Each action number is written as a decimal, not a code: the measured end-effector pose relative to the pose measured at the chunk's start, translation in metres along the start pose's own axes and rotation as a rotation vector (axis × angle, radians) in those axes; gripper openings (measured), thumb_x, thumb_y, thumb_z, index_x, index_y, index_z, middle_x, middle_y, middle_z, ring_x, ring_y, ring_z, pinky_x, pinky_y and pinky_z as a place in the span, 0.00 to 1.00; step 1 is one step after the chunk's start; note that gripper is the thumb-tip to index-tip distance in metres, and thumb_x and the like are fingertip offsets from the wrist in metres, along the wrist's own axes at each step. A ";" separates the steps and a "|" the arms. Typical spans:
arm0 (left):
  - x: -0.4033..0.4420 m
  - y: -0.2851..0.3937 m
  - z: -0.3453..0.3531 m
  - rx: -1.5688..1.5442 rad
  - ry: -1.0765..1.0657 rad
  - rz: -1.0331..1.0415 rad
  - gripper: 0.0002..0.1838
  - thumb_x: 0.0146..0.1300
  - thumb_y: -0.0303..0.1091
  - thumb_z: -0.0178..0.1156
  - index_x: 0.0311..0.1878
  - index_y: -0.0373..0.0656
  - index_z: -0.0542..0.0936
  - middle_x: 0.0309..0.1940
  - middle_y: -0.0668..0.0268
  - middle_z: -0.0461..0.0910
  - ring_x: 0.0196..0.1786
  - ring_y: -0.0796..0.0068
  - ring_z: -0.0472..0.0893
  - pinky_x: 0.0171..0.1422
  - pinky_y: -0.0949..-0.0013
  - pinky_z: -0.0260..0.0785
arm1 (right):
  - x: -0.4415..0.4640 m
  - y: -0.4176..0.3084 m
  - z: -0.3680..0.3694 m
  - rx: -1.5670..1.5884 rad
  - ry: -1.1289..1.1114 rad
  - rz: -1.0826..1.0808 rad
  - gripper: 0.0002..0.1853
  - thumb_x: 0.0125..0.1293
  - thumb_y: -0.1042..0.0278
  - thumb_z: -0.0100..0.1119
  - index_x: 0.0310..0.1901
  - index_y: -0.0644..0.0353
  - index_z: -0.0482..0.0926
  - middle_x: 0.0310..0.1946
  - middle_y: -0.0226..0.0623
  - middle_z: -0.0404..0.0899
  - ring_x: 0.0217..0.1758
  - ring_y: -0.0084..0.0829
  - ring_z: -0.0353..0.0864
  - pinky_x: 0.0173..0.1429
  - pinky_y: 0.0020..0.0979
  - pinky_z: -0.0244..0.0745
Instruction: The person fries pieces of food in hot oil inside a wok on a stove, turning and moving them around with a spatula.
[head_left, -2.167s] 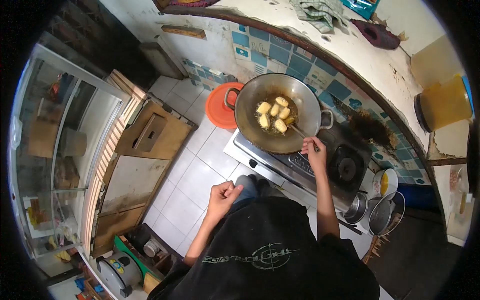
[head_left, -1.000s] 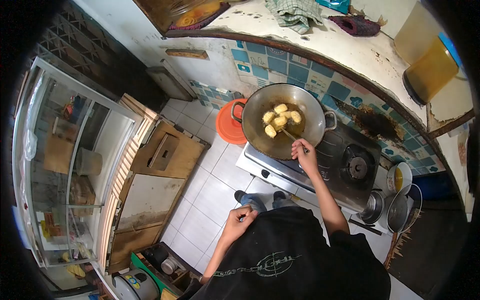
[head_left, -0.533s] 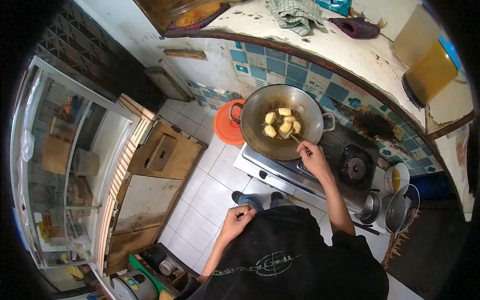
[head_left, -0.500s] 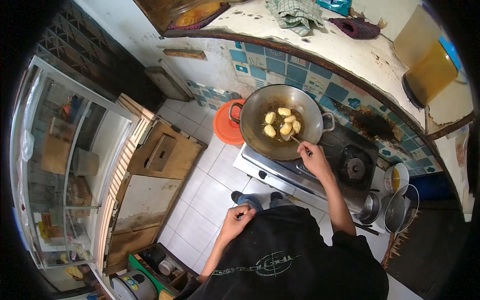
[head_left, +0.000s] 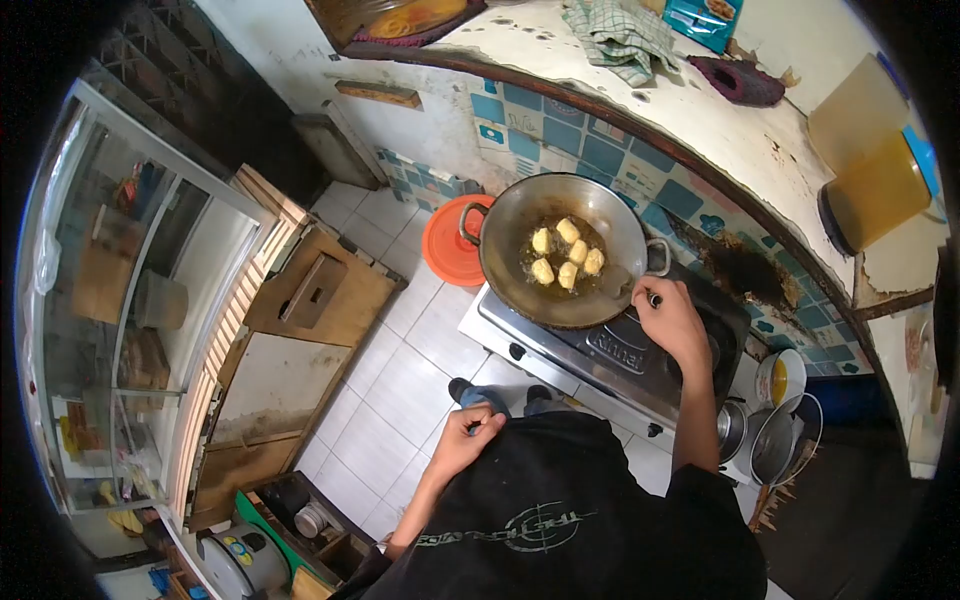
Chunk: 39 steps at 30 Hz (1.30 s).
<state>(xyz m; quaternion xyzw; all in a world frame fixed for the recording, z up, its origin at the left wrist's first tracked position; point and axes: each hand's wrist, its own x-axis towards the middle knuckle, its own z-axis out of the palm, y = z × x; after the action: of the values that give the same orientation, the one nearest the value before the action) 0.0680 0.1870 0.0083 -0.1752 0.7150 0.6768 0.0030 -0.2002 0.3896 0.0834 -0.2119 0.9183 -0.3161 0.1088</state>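
My right hand (head_left: 670,318) is closed around the handle of a metal spatula, at the right rim of a wide metal wok (head_left: 510,285). The spatula's flat head (head_left: 616,281) rests inside the wok, at the right of the oil; part of its handle is hidden by my fingers. Several pale yellow fried pieces (head_left: 577,250) sit in bubbling oil at the wok's bottom. The wok stands on the left burner of a gas stove (head_left: 614,352). My left hand (head_left: 466,438) is curled into a loose fist beside my black shirt, away from the stove, with nothing visible in it.
An orange lid or bucket (head_left: 446,250) is on the left behind the wok. A tiled wall rises to a ledge holding a checked cloth (head_left: 625,40) and a container of yellow liquid (head_left: 875,205). Pots (head_left: 775,445) stand right of the stove. A glass cabinet (head_left: 150,300) is at left.
My right hand has moved right and slightly down, drawing the spatula away from the fried pieces toward the wok's right side. Some pieces have shifted. My left hand stays in a fist.
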 end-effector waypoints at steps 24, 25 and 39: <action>-0.005 0.009 -0.007 0.002 0.041 -0.036 0.23 0.65 0.28 0.55 0.17 0.40 0.57 0.18 0.74 0.57 0.25 0.84 0.56 0.30 0.72 0.49 | 0.046 0.031 0.127 0.417 0.173 -0.089 0.07 0.65 0.69 0.50 0.34 0.61 0.76 0.30 0.45 0.81 0.40 0.49 0.80 0.47 0.42 0.72; -0.005 0.007 -0.007 0.000 0.039 -0.037 0.23 0.66 0.28 0.56 0.17 0.40 0.57 0.18 0.74 0.57 0.25 0.84 0.55 0.30 0.72 0.49 | 0.045 0.030 0.125 0.421 0.154 -0.089 0.07 0.65 0.68 0.50 0.34 0.61 0.76 0.31 0.45 0.81 0.40 0.49 0.80 0.47 0.41 0.72; -0.001 0.009 -0.003 -0.021 0.031 -0.035 0.23 0.65 0.27 0.56 0.17 0.40 0.56 0.18 0.74 0.56 0.25 0.84 0.55 0.30 0.72 0.49 | 0.026 0.020 0.090 0.404 0.140 -0.192 0.05 0.66 0.72 0.52 0.37 0.64 0.76 0.33 0.44 0.81 0.40 0.47 0.81 0.47 0.36 0.73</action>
<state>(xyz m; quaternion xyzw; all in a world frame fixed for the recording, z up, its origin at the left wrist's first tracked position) 0.0678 0.1845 0.0172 -0.1982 0.7045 0.6815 0.0021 -0.1996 0.3437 -0.0003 -0.2499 0.8174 -0.5163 0.0545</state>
